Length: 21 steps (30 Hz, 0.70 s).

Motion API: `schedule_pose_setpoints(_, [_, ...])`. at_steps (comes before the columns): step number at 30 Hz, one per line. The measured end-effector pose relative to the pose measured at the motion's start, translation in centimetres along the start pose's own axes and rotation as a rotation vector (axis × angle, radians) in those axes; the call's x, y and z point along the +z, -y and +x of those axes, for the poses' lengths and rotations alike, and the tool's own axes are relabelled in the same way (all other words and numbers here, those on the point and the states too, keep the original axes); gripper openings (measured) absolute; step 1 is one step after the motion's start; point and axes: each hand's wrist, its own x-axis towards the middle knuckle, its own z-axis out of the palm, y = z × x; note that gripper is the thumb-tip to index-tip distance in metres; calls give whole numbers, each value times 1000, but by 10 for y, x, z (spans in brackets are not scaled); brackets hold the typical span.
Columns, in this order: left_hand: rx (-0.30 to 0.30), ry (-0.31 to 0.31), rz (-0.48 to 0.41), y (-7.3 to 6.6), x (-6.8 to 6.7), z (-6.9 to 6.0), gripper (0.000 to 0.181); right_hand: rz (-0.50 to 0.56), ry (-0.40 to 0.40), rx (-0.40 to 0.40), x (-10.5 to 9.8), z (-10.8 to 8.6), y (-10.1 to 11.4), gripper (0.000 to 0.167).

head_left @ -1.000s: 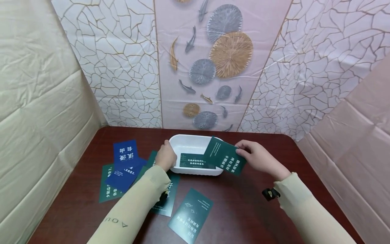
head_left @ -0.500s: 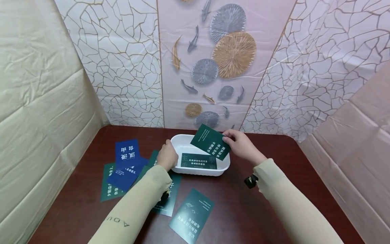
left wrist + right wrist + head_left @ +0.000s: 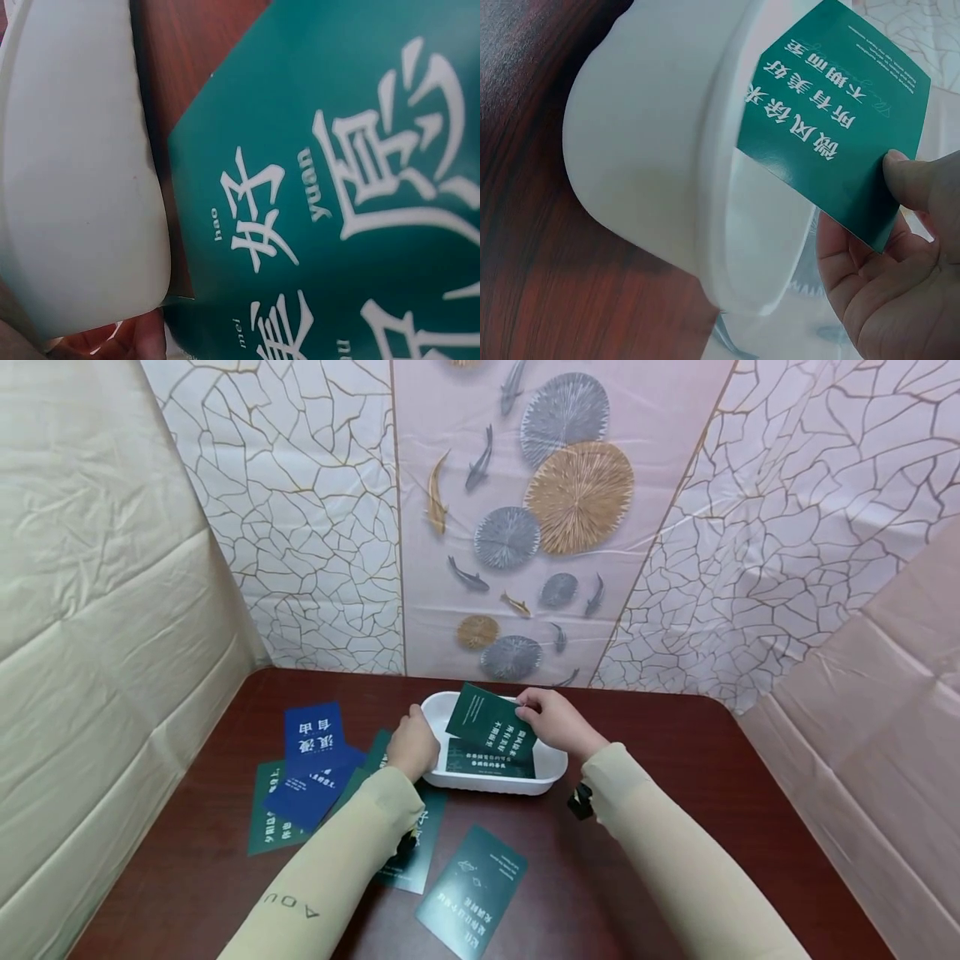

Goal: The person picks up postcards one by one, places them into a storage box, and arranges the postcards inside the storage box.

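A white plastic basin (image 3: pixel 487 784) stands near the table's far side. My left hand (image 3: pixel 412 745) grips its left end, with fingertips (image 3: pixel 150 334) under the rim in the left wrist view. Between thumb and fingers, my right hand (image 3: pixel 561 723) pinches the right corner of a green card (image 3: pixel 480 714) printed with white characters. That card is tilted above the basin's opening; the right wrist view shows the thumb (image 3: pixel 911 180) on its printed face. Another green card (image 3: pixel 487 768) lies inside the basin, partly covered by the held one.
Left of the basin, two overlapping blue cards (image 3: pixel 313 743) lie partly over a green card (image 3: pixel 270 835). More green cards (image 3: pixel 420 860) lie partly under the left forearm. A single green card (image 3: pixel 474 891) lies in front. Patterned cloth (image 3: pixel 495 527) hangs behind the dark red table (image 3: pixel 637 827).
My right hand has moved left with the green card, bringing it from the basin's right end to over its middle. The left hand stays on the basin's left end.
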Motion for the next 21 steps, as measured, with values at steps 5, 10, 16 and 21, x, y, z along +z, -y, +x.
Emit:
schedule_pose_setpoints(5, [6, -2, -4, 0, 0, -1, 74, -18, 28, 5, 4, 4, 1, 10])
schedule_pose_setpoints(10, [12, -1, -6, 1, -2, -2, 74, -48, 38, 0, 6, 7, 0, 11])
schedule_pose_setpoints(16, [16, -2, -4, 1, -3, -2, 75, -70, 37, 21, 11, 14, -5, 13])
schedule_pose_setpoints(21, [23, -6, 8, 2, -1, -1, 73, -66, 25, 37, 17, 17, -9, 14])
